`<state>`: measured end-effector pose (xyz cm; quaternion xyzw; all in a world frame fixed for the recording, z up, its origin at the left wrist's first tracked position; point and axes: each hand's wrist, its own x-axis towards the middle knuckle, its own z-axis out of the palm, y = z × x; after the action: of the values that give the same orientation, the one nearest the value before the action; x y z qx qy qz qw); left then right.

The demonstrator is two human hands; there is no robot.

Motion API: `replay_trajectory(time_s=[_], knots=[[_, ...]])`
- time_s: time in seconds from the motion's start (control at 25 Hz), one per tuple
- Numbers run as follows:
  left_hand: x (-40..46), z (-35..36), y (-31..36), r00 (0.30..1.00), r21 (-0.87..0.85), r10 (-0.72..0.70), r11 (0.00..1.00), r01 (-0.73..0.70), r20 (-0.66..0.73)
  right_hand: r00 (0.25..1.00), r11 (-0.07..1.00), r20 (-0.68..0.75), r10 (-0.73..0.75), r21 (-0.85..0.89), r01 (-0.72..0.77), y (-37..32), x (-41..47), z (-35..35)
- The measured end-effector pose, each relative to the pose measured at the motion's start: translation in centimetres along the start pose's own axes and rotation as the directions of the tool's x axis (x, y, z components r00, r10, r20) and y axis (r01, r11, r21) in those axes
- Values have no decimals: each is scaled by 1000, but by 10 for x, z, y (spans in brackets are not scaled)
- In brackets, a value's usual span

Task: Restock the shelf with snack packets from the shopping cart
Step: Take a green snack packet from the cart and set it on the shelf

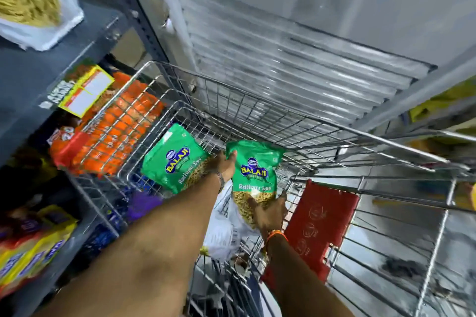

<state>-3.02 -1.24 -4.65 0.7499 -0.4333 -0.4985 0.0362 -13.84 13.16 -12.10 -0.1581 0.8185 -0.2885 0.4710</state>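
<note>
Reaching both arms down into the shopping cart (322, 127). Right hand (270, 213) closed on lower end of one green snack packet (255, 175), held upright above the basket. Left hand (225, 165) farther in, fingers wrapped on edge of second green packet (172, 159), tilted against the wire side. Likely light, soft, crinkly, slippery film; contents brittle, so best pinched at seams, not squeezed. Shelf (31, 80) beyond, left.
</note>
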Motion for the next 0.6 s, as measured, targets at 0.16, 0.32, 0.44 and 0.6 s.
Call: replay_trajectory(time_s=[0.16, 0.32, 0.44, 0.6], knots=[[31, 17, 1, 993, -137, -64, 989, 51, -94, 998, 999, 64, 3, -39, -1, -11, 17, -7], [47, 21, -1, 990, -334, -132, 936, 108, -50, 989, 997, 140, 45, -69, -36, 6, 37, -3], [43, 17, -1, 989, -445, -148, 887, 122, -25, 987, 994, 158, 12, -106, 5, 2, 37, -9], [14, -4, 0, 988, -557, -149, 824, 98, -47, 975, 995, 214, -60, -66, 76, -25, 15, -25]])
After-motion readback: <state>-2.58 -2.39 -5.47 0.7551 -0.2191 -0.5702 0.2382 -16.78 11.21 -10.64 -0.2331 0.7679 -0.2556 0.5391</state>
